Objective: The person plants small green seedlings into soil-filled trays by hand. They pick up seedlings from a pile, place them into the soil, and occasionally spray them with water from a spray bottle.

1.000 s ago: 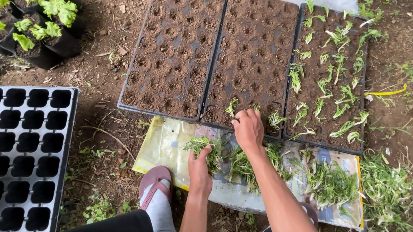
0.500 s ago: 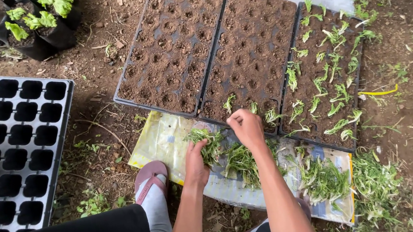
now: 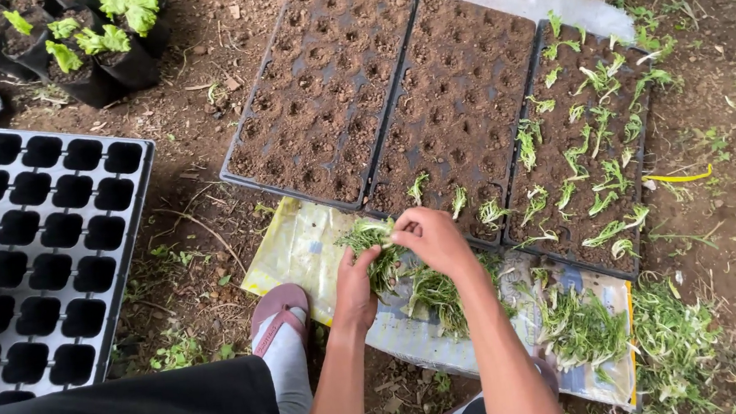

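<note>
Two bare hands meet over a pile of green seedlings [image 3: 433, 286] lying on a plastic sheet [image 3: 296, 249] on the ground. The left hand [image 3: 357, 279] is curled around a bunch of seedlings [image 3: 369, 233], its fingers wrapped on the stems. The right hand [image 3: 431, 235] reaches across with its fingertips pinched together at the top of that same bunch; whether it grips a single seedling cannot be told, since the fingers cover the spot.

Just beyond the hands lie three soil-filled trays. The right tray [image 3: 639, 165] is planted with small seedlings, the middle tray [image 3: 386, 157] has only a few along its near edge, and the left tray [image 3: 236, 170] holds bare dimpled soil. An empty black tray [image 3: 139, 178] sits well apart at the left, cut off by the frame. Potted lettuce plants [image 3: 96, 44] stand at the top left, partly cut off. A foot in a sandal [image 3: 276, 317] rests beside the sheet; dark clothing hides the rest of the leg.
</note>
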